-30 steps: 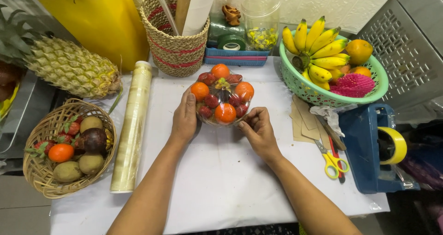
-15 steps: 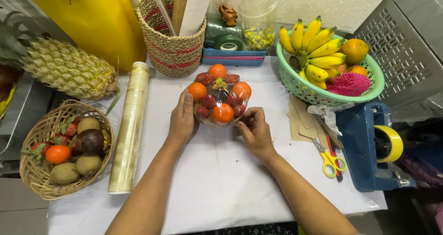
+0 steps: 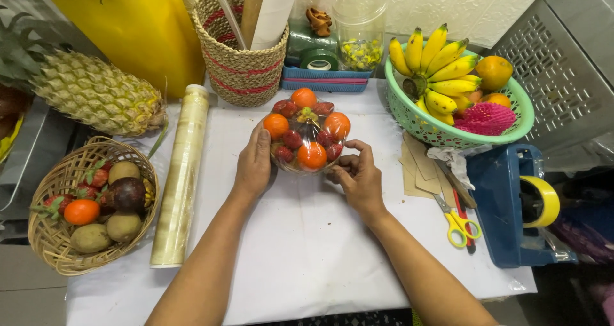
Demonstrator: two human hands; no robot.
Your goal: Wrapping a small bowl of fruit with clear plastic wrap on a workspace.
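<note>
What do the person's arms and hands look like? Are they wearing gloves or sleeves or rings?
No gloves. The left hand and the right hand are both bare, and so are both forearms, all the way to the bottom edge of the picture, so no sleeves show. I can see no watch, bracelet or ring. The fingernails look short and plain.

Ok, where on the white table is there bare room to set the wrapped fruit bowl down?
Widest bare patch: the white table near the front edge, between the forearms. A narrower strip lies between the wrap roll and the left hand. The right side is crowded: green basket, scissors, tape dispenser. The back holds a woven basket.
</note>
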